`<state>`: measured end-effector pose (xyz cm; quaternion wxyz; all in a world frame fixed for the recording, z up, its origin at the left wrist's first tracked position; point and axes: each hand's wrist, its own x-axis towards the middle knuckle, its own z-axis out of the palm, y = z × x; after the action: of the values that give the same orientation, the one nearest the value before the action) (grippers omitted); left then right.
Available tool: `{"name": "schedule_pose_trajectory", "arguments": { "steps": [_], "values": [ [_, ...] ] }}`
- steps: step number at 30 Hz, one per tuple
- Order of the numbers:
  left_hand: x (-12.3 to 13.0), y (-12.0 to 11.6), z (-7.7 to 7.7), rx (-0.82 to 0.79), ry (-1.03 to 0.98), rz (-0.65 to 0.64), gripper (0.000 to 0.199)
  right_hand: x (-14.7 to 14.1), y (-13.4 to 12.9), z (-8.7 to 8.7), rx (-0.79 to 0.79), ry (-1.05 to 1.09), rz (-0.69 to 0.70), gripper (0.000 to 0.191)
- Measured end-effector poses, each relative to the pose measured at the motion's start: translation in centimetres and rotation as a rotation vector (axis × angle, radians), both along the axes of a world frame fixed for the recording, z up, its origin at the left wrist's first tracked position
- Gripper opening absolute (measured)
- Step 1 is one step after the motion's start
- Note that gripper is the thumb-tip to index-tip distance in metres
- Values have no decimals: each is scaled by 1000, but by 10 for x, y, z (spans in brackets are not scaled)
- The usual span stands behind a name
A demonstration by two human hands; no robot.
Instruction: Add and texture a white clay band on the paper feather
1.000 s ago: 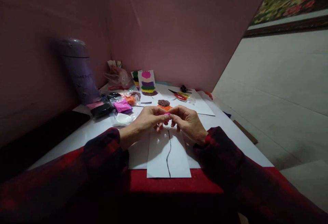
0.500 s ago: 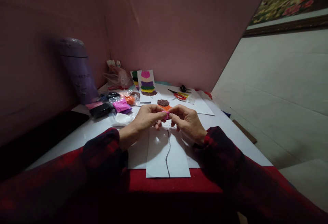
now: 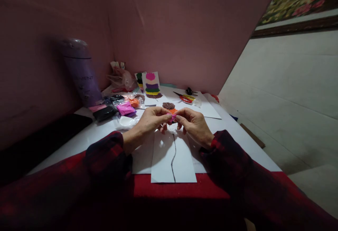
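Note:
Between both hands, above a white card, is a small piece of bright pink modelling clay [image 3: 173,117]. My left hand [image 3: 153,120] pinches its left side with thumb and forefinger. On its right side, my right hand [image 3: 192,122] pinches it the same way. Beneath them lies the white card [image 3: 162,164], with a wavy dark line drawn down its lower part. Brown clay [image 3: 168,106] and orange clay [image 3: 173,111] cover the card's top end. A white textured patch [image 3: 173,128] shows partly below my fingers; the card's middle is mostly hidden by my hands.
Bags of coloured clay lie at the left, including a pink packet [image 3: 126,108] and a black one [image 3: 105,113]. A purple tumbler [image 3: 81,76] stands behind them. Red-handled scissors [image 3: 185,99] lie at the back right. A card with coloured bands [image 3: 151,86] leans near the wall.
The pink clay shows slightly wider between my fingertips, and my right hand has shifted a touch to the right. Otherwise the scene looks the same.

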<state>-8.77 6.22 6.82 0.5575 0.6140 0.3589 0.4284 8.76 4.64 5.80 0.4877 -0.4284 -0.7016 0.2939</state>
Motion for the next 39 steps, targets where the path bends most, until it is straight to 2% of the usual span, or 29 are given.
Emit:
{"name": "schedule_pose_trajectory", "arguments": {
  "steps": [4,8,14,20,26,34,39],
  "values": [
    [0,1,0,1,2,-54,24,2,2,-3,-40,7,35,20],
    [-1,2,-1,14,11,-84,24,2,3,-5,-54,48,75,18],
    [-2,0,-2,14,35,-145,24,-2,-2,3,-95,125,96,15],
    [-1,-1,0,6,32,-127,20,-2,0,3,-85,159,66,16],
    [1,-3,4,12,16,-124,22,-2,1,3,-31,180,100,16],
    [2,-3,3,60,15,-100,26,-3,2,2,-104,234,64,18],
    [2,-3,1,68,-12,-62,28,-3,1,4,-88,236,86,22]
  ]
}}
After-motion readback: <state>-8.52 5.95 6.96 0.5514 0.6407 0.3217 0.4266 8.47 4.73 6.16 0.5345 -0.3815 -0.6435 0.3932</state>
